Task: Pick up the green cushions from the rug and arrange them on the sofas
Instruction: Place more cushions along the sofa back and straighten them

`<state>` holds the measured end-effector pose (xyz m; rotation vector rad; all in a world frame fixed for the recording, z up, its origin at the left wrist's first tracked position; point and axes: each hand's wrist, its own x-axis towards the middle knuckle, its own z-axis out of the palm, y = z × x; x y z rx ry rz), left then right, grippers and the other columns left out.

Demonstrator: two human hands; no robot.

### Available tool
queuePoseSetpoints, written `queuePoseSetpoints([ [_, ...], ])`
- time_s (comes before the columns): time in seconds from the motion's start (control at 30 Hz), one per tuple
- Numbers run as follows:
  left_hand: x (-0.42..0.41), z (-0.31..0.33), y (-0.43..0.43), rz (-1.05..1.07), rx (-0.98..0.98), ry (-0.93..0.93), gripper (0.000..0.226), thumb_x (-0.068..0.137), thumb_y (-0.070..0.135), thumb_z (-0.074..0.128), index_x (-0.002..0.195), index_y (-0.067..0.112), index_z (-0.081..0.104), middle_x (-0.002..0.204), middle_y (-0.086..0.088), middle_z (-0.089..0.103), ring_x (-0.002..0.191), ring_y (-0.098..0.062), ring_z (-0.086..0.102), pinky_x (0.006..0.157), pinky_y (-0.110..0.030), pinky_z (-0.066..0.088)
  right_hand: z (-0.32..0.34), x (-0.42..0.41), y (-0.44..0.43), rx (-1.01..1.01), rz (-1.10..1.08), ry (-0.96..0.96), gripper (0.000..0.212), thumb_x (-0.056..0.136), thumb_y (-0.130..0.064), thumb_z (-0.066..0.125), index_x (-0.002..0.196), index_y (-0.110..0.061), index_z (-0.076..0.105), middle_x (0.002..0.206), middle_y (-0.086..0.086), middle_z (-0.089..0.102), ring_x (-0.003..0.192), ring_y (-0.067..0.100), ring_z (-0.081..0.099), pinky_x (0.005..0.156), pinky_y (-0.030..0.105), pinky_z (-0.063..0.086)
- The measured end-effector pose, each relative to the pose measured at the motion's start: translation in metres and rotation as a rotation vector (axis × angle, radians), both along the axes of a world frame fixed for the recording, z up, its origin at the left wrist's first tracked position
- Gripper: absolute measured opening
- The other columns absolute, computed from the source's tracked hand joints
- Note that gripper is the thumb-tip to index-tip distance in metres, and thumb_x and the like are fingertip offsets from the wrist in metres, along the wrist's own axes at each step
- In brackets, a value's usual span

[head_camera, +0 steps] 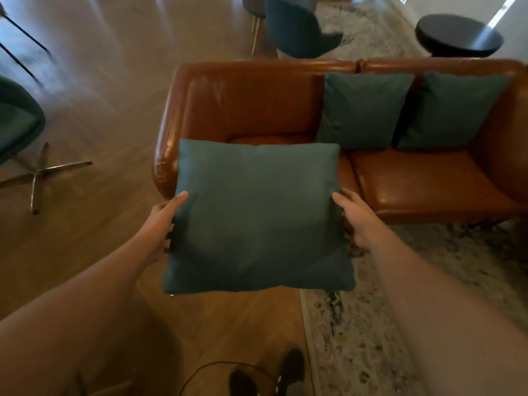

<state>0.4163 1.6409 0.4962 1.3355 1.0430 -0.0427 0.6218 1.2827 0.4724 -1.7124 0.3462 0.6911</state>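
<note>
We hold a green cushion [257,215] before the sofa [414,184].
Our left hand [160,224] and right hand [358,221] clasp its soft square sides, fingers [179,199] gripping fabric; two matching cushions [363,110] lean on glossy brown leather.

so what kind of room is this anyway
Most likely a living room or lounge. A brown leather sofa with two green cushions against its back, a patterned rug on the wood floor, and a round black side table behind.
</note>
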Motion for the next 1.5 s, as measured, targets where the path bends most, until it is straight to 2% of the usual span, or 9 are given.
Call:
queuePoseSetpoints([
  [0.2,0.002,0.039,0.015,-0.153,-0.056,-0.008,0.094,0.064,0.079,0.078,0.145,0.037,0.053,0.135,0.000,0.065,0.119,-0.033,0.062,0.101,-0.054,0.048,0.059,0.000,-0.010,0.053,0.105,0.002,0.073,0.102,-0.031,0.074,0.165,-0.037,0.037,0.125,-0.001,0.064,0.107,0.025,0.064,0.092,0.047,0.052],
  [0.33,0.013,0.061,0.017,-0.169,-0.070,-0.075,0.077,0.069,0.068,0.083,0.130,0.024,0.067,0.104,-0.008,0.080,0.091,-0.027,0.078,0.079,-0.039,0.055,0.074,0.006,-0.015,-0.002,0.188,-0.066,0.065,0.102,-0.030,0.072,0.161,-0.027,0.045,0.141,0.009,0.064,0.105,0.023,0.070,0.079,0.037,0.056],
  [0.5,0.005,0.080,0.013,-0.333,-0.028,0.036,0.049,0.089,0.061,0.066,0.118,0.021,0.068,0.103,-0.014,0.080,0.084,-0.031,0.078,0.077,-0.038,0.055,0.093,0.002,-0.017,-0.177,0.475,-0.089,0.088,0.083,-0.059,0.083,0.158,-0.024,0.051,0.155,0.009,0.053,0.132,0.029,0.059,0.115,0.045,0.047],
  [0.57,-0.001,0.081,0.011,-0.367,-0.012,0.073,0.053,0.088,0.062,0.067,0.122,0.022,0.066,0.101,-0.013,0.080,0.084,-0.032,0.079,0.077,-0.038,0.055,0.094,-0.001,-0.021,-0.220,0.536,-0.087,0.107,0.069,-0.071,0.088,0.158,-0.024,0.051,0.153,0.007,0.053,0.137,0.029,0.056,0.122,0.047,0.042],
  [0.67,-0.005,0.087,0.009,-0.402,-0.011,0.076,0.084,0.057,0.077,0.080,0.122,0.026,0.066,0.095,-0.011,0.081,0.080,-0.030,0.079,0.074,-0.037,0.054,0.094,-0.004,-0.022,-0.241,0.547,-0.087,0.064,0.103,-0.037,0.070,0.160,-0.020,0.048,0.157,0.011,0.050,0.134,0.029,0.057,0.116,0.043,0.044],
  [0.77,-0.007,0.093,0.011,-0.399,0.013,0.072,0.126,0.012,0.086,0.083,0.125,0.032,0.065,0.116,-0.013,0.070,0.100,-0.035,0.072,0.074,-0.038,0.052,0.103,-0.005,-0.023,-0.218,0.503,-0.070,0.057,0.104,-0.034,0.068,0.157,-0.021,0.051,0.149,0.009,0.055,0.118,0.023,0.063,0.098,0.036,0.049],
  [1.0,0.001,0.101,0.028,-0.212,-0.120,-0.008,0.077,0.080,0.076,0.061,0.137,0.024,0.063,0.133,-0.022,0.065,0.114,-0.044,0.068,0.089,-0.049,0.056,0.126,-0.008,-0.036,-0.008,0.219,0.005,0.038,0.105,-0.038,0.059,0.131,-0.012,0.065,0.143,0.017,0.062,0.126,0.033,0.063,0.099,0.041,0.050],
  [1.27,0.040,0.102,0.002,-0.108,-0.182,-0.085,0.070,0.084,0.075,0.054,0.129,0.024,0.070,0.131,-0.017,0.065,0.115,-0.037,0.063,0.093,-0.047,0.048,0.124,0.012,-0.073,-0.044,0.112,0.079,0.053,0.096,-0.053,0.064,0.133,-0.015,0.068,0.142,0.018,0.065,0.132,0.039,0.061,0.114,0.049,0.046],
  [1.5,0.131,0.102,-0.054,-0.040,-0.198,-0.223,0.068,0.091,0.052,0.071,0.148,0.024,0.046,0.140,-0.005,0.057,0.125,-0.027,0.056,0.102,-0.046,0.047,0.135,0.052,-0.107,0.017,0.026,0.194,0.045,0.098,-0.044,0.069,0.134,-0.016,0.072,0.124,0.016,0.073,0.097,0.030,0.069,0.077,0.036,0.054],
])
